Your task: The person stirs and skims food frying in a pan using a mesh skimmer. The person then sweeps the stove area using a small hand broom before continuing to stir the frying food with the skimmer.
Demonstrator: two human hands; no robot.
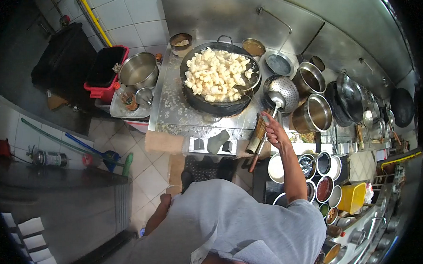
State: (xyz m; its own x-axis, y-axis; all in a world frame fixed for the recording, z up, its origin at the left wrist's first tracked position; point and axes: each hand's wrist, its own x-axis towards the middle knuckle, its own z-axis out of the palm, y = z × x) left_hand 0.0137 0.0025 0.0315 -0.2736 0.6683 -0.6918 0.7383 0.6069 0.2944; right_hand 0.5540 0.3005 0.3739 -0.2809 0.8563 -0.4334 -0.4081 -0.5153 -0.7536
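My right hand (276, 133) is closed round the handle end of a metal ladle (276, 99), whose bowl rests at a perforated metal strainer (285, 90). Just left of that hand, a bamboo brush (256, 138) and a wooden-handled tool lean at the stove's front edge. My left hand (165, 199) hangs low beside my body, curled, with nothing seen in it. Pale, chunky pieces of food (216, 75) fill a large black wok (188, 92) on the stove (168, 103).
Steel pots (318, 112) and stacked woks (338, 103) stand right of the strainer. Bowls of sauces and seasonings (324, 188) and a yellow container (351, 197) are at the right. A steel pot (138, 70), a bottle (126, 97) and a red bin (100, 93) stand at the left.
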